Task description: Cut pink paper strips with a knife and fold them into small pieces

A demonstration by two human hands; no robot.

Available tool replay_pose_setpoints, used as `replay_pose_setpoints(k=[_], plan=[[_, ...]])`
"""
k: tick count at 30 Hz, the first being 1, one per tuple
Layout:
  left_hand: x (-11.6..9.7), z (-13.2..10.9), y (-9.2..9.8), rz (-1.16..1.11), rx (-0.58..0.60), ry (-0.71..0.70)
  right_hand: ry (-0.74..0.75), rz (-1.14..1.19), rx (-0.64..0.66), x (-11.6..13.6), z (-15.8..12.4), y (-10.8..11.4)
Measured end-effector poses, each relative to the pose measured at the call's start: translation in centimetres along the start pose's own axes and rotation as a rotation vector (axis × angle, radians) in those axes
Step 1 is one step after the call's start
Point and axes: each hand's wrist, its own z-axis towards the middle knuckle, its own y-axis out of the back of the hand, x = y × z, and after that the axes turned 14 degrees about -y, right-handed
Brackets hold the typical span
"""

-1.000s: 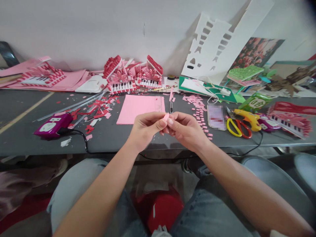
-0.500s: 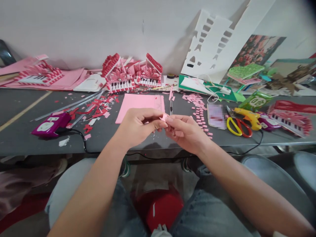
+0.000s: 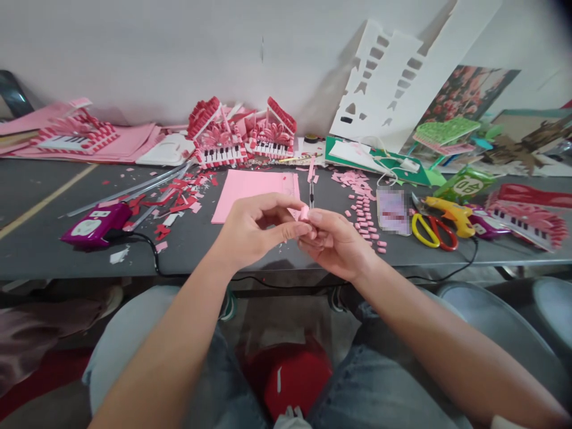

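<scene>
A small pink paper roll [image 3: 304, 213] is pinched between my two hands above the table's front edge. My left hand [image 3: 261, 229] holds it from the left, index finger curved behind and thumb below. My right hand [image 3: 333, 241] grips it from the right with thumb and fingers, the other fingers curled under. Behind my hands lies a pink sheet [image 3: 250, 187], with a slim pen-like tool [image 3: 311, 193] at its right. Short pink rolls [image 3: 365, 223] stand in rows right of my hands, below a heap of flat pink strips [image 3: 353, 180].
Red and pink scraps [image 3: 179, 199] and a purple device [image 3: 100, 223] with a cord lie left. Scissors [image 3: 431, 229], a yellow glue gun [image 3: 451, 213] and a phone-like lilac object [image 3: 393, 211] lie right. Pink-and-red piano models [image 3: 221, 155] stand by the wall.
The pink piece between my fingers shows as a flat strip earlier and as a compact roll now. My hands have shifted slightly right in the view.
</scene>
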Motion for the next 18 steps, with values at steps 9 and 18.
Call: replay_pose_setpoints(k=[9, 18], plan=[[-0.3, -0.2, 0.9, 0.205, 0.092, -0.049, -0.007, -0.196, -0.026, 1.1, -0.4, 1.3], [-2.1, 0.4, 2.0, 0.332, 0.271, 0.046, -0.003, -0.364, -0.019, 1.4, -0.5, 2.1]])
